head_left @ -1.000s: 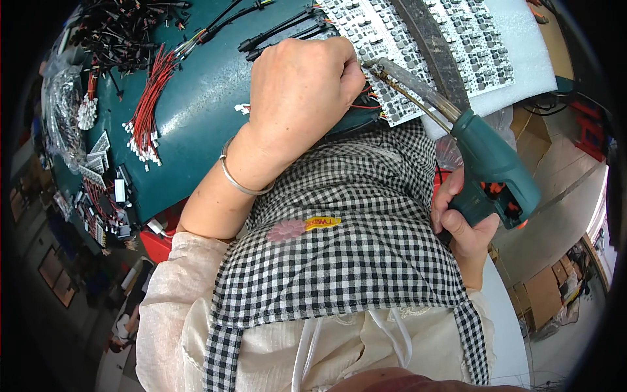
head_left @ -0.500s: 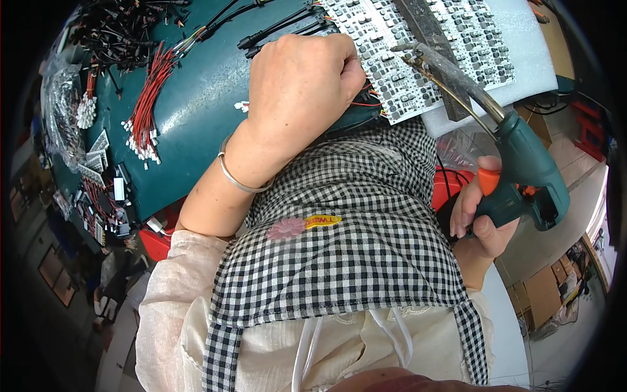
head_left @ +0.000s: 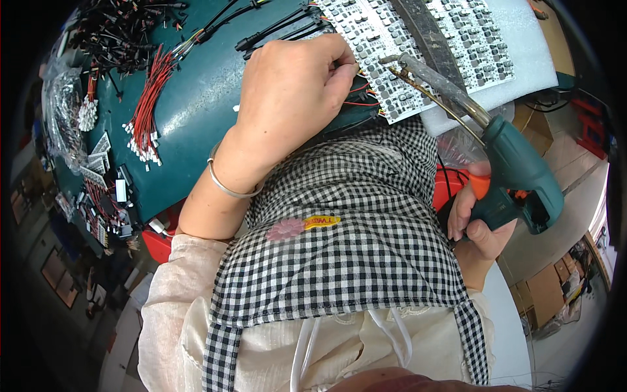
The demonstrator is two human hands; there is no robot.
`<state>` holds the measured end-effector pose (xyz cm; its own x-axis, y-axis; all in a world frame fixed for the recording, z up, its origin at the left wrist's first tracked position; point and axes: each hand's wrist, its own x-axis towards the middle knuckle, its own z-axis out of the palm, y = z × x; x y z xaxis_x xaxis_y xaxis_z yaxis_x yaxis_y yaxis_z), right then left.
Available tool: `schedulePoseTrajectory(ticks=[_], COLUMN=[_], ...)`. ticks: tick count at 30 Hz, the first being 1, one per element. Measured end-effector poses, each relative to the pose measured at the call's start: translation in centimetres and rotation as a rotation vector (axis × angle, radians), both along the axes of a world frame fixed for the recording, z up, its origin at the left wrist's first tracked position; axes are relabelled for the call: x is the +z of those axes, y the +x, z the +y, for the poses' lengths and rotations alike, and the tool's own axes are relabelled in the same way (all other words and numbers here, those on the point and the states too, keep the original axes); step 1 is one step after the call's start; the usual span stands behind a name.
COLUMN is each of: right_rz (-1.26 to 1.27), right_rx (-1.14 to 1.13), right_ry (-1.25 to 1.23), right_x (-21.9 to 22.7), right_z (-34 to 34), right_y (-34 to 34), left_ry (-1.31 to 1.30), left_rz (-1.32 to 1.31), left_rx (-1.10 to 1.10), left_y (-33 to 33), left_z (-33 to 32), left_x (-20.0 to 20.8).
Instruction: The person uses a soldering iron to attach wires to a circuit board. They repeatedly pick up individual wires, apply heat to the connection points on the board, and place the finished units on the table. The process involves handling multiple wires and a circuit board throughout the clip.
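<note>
My right hand [head_left: 480, 219] grips a green soldering gun [head_left: 522, 160] with an orange trigger [head_left: 479, 186]. Its dark, worn tip and thin brass-coloured feed tube reach up and left over a panel of white circuit boards [head_left: 362, 42]. My left hand [head_left: 290, 91], a bangle on its wrist, is closed at the panel's left edge. Thumb and forefinger press together there, and what they hold is hidden from view. Short red wires [head_left: 360, 103] show just below those fingers, at the panel's edge. A dark metal bar [head_left: 431, 46] lies across the boards.
Under the panel is a white foam sheet [head_left: 539, 59]. Across the green table [head_left: 189, 130] lie a bundle of red wires with white connectors [head_left: 144, 124], black cables [head_left: 121, 32] and a clear plastic bag [head_left: 62, 111]. Cardboard boxes [head_left: 545, 297] stand at the lower right.
The soldering gun has shifted slightly left and down, bringing its tip nearer my left fingers. My left hand has moved a little left, uncovering more of the red wires.
</note>
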<state>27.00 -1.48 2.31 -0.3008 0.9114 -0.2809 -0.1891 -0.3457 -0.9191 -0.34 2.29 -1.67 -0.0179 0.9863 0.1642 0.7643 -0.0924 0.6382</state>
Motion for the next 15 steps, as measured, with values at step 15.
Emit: schedulePoseTrajectory(ticks=[15], right_rz=[-0.090], right_rx=[0.051], right_ry=[-0.001], right_x=[-0.8], right_z=[-0.1], right_y=[-0.2], left_ry=[0.009], left_rz=[0.150], left_rx=[-0.007], left_y=[0.3], left_z=[0.7], left_x=[-0.2])
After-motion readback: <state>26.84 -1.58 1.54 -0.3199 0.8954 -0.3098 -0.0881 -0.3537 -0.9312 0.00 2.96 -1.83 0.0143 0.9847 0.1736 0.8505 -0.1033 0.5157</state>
